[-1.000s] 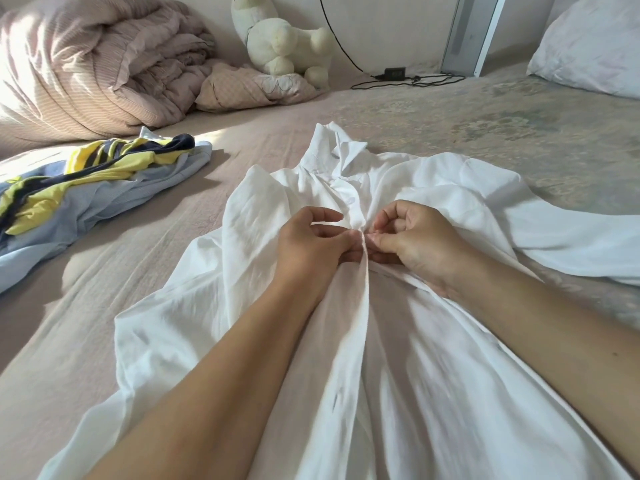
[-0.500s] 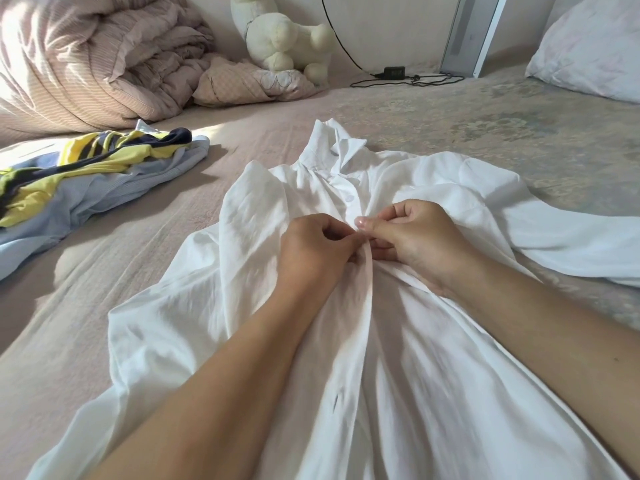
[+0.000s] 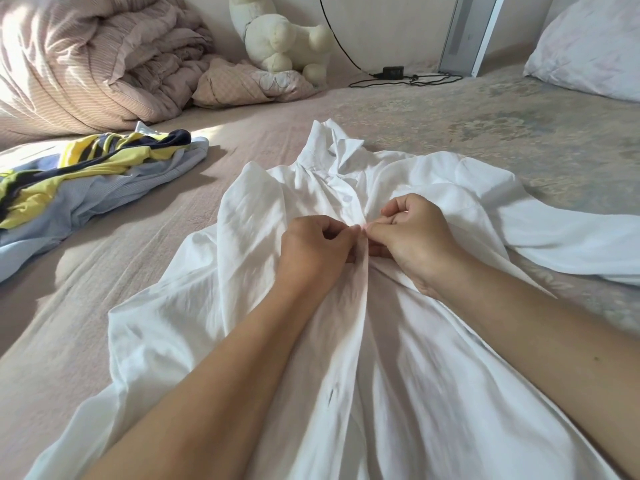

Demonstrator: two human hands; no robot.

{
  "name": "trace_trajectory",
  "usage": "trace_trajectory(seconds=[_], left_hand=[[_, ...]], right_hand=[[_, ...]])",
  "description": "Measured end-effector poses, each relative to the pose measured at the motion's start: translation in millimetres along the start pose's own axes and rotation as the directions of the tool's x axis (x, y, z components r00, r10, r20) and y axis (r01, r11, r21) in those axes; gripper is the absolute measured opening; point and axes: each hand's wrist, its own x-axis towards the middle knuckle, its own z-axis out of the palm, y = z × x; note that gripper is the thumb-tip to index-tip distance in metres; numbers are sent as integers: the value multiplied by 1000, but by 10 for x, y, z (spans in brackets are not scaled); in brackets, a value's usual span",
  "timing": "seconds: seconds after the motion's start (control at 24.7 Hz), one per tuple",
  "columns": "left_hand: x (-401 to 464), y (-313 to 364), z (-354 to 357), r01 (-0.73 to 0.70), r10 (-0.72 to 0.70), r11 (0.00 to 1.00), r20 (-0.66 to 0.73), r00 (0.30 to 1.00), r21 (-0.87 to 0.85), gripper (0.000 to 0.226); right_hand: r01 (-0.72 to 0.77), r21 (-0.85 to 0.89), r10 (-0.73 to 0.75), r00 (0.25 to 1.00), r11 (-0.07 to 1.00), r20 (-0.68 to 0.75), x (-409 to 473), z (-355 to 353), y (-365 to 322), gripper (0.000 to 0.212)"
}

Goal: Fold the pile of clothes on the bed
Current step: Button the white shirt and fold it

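A white, thin-fabric collared button-up shirt (image 3: 398, 358) is spread front-up across the middle of the pinkish-beige bed sheet (image 3: 145, 258), its collar pointed away from the camera. Its front placket is pinched from either side by the left hand (image 3: 313, 251) and the right hand (image 3: 417, 242), the curled fingertips of both met at the centre seam just below a fastened button. A crumpled pile of yellow, navy and pale-blue clothes (image 3: 86, 181) is seen well apart to the left.
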Motion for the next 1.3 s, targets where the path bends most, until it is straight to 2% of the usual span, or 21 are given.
trace_trajectory(seconds=[0.12, 0.2, 0.32, 0.45, 0.53, 0.61, 0.65, 0.73, 0.81, 0.93, 1.01, 1.09, 1.18, 1.26, 1.3], left_hand=[[45, 28, -1, 36, -37, 999, 32, 999, 7, 33], [97, 61, -19, 174, -167, 976, 67, 984, -131, 31], [157, 126, -69, 378, -326, 857, 198, 924, -351, 19], [218, 133, -127, 491, -381, 768, 322, 867, -411, 12], [232, 123, -166, 534, -390, 733, 384, 837, -422, 16], [205, 120, -166, 485, -354, 765, 352, 866, -425, 15], [178, 126, -152, 413, -319, 823, 285, 904, -390, 15], [103, 173, -140, 208, -192, 964, 111, 975, -168, 21], [4, 299, -220, 17, -19, 995, 23, 1000, 98, 32], [-215, 501, -347, -121, 96, 919, 84, 992, 376, 50], [-450, 531, -324, -139, 65, 846, 159, 985, 515, 50], [-652, 470, -251, -111, -20, 785, 204, 979, 609, 47], [-722, 386, -228, -107, -36, 753, 203, 979, 649, 39], [-685, 341, -314, -96, 9, 807, 151, 988, 582, 21], [-663, 329, -372, -66, -3, 851, 131, 991, 521, 19]], right_hand=[[162, -200, -163, 987, 966, 11, 16, -14, 28, 29], [272, -250, -264, 962, 929, 66, 22, -32, 26, 31], [415, -345, -374, 909, 842, 182, 38, -88, -2, 34], [532, -403, -450, 846, 745, 285, 40, -123, -23, 38], [550, -404, -468, 835, 731, 289, 34, -128, -8, 38], [509, -396, -435, 860, 764, 266, 35, -123, -1, 34], [456, -375, -392, 889, 807, 237, 46, -124, -23, 30], [310, -295, -273, 948, 904, 161, 62, -162, -149, 24], [242, -300, -209, 968, 923, 138, 21, -263, -357, 20], [295, -486, -184, 947, 823, 263, -149, -476, -546, 12], [331, -654, -89, 923, 680, 375, -330, -566, -533, 6], [341, -759, -7, 914, 555, 405, -456, -583, -427, 10], [367, -804, -47, 919, 467, 392, -493, -544, -337, 12], [377, -819, -107, 923, 433, 369, -480, -530, -319, 15], [366, -813, -115, 928, 453, 354, -477, -542, -330, 17]])
